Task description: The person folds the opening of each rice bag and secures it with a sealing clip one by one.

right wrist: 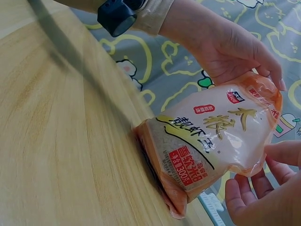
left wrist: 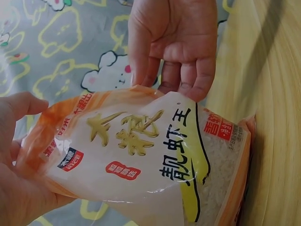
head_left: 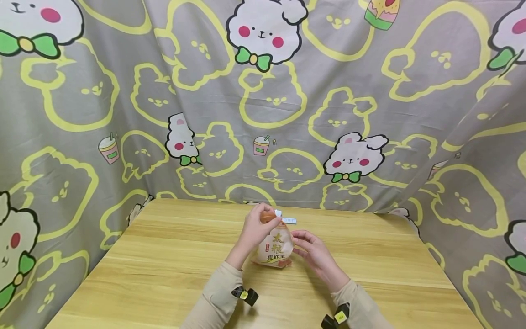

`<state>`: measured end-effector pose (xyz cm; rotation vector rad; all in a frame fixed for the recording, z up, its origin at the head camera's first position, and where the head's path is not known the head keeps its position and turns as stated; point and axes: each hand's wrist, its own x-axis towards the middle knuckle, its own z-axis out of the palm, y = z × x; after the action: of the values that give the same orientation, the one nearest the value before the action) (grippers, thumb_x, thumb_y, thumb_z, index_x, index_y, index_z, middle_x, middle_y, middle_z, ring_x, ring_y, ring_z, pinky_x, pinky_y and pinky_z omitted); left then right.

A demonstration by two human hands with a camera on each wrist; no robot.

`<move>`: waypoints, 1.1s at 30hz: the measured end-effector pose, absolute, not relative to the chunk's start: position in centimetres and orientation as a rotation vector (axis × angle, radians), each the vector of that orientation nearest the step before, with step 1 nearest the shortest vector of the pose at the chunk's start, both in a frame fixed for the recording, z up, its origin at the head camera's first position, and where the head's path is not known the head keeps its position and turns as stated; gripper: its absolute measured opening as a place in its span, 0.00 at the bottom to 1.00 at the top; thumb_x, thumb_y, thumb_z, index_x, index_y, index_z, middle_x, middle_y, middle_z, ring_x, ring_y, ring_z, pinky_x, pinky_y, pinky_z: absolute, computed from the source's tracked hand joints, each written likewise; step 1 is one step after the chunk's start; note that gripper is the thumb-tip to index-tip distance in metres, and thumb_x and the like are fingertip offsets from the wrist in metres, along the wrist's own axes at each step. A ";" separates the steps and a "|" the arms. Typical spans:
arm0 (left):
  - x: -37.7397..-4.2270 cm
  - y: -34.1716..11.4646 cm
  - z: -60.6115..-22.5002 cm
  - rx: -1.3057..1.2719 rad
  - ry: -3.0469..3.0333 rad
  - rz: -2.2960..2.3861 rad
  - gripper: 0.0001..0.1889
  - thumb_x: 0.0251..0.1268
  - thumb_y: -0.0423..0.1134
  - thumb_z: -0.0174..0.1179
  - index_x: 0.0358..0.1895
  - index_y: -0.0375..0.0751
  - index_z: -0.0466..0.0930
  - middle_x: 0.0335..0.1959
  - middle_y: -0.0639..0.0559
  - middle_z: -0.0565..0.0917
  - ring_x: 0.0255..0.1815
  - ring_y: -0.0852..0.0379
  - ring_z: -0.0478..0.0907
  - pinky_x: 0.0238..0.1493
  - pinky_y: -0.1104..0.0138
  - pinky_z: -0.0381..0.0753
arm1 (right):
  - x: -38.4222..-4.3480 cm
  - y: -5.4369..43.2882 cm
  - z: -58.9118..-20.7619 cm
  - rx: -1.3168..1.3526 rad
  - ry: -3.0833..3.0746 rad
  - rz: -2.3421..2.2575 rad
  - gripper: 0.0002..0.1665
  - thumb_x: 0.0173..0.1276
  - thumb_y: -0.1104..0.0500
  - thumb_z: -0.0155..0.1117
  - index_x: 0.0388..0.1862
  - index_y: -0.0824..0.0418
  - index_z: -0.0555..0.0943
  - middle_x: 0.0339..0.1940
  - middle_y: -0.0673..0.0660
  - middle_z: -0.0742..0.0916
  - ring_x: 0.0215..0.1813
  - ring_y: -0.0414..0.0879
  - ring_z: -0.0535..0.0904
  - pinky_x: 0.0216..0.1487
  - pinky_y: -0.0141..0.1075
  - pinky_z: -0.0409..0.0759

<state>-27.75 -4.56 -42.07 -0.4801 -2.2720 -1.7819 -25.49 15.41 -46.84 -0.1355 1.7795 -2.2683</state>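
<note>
Holding a bag [head_left: 276, 246] by its top

Glossy plastic, orange at top and base and whitish between, carries large gold characters, black ones below, red labels and a yellow band; pale grains [left wrist: 218, 157] show near the bottom. It stands on the worktop [head_left: 164, 256]. The left hand [head_left: 255, 228] grips its top; the right hand [head_left: 318, 256], fingers relaxed, touches its side.

shows white and orange on the bag [head_left: 271, 246], gold and black lettering [left wrist: 175, 150]; runs wood-grained yellow-brown on the table [head_left: 164, 256] beneath it, grey patterned in yellow on the curtain [head_left: 246, 137] behind it
</note>
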 end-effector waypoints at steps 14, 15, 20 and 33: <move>-27.8 -5.3 -41.8 -0.565 -2.339 -1.761 0.08 0.62 0.36 0.65 0.40 0.42 0.75 0.53 0.39 0.80 0.52 0.40 0.82 0.25 0.67 0.82 | -25.8 15.2 -47.2 -0.109 1.805 -2.267 0.08 0.68 0.68 0.60 0.44 0.59 0.79 0.40 0.47 0.82 0.46 0.41 0.79 0.52 0.37 0.81; -27.8 -5.3 -41.8 -0.571 -2.340 -1.764 0.08 0.62 0.36 0.65 0.40 0.42 0.75 0.53 0.39 0.81 0.53 0.39 0.82 0.25 0.67 0.83 | -25.8 15.2 -47.1 -0.110 1.807 -2.263 0.08 0.68 0.67 0.60 0.44 0.59 0.79 0.40 0.47 0.82 0.46 0.41 0.79 0.52 0.37 0.80; -27.9 -5.6 -41.9 -0.591 -2.347 -1.750 0.08 0.63 0.37 0.65 0.40 0.43 0.76 0.53 0.41 0.82 0.56 0.41 0.81 0.34 0.63 0.85 | -25.8 15.1 -47.0 -0.109 1.820 -2.258 0.09 0.68 0.68 0.59 0.46 0.61 0.79 0.40 0.47 0.82 0.46 0.41 0.79 0.52 0.36 0.80; -28.0 -5.9 -41.9 -0.597 -2.360 -1.720 0.07 0.64 0.38 0.65 0.39 0.45 0.77 0.51 0.44 0.84 0.60 0.42 0.78 0.53 0.49 0.81 | -25.8 14.8 -47.1 -0.091 1.852 -2.265 0.10 0.66 0.69 0.61 0.47 0.64 0.79 0.39 0.48 0.82 0.44 0.41 0.79 0.49 0.35 0.81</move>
<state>-27.98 -5.87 -41.86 -0.5969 -2.3600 -1.7203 -25.81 14.76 -47.10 -0.0911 1.8519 -2.2646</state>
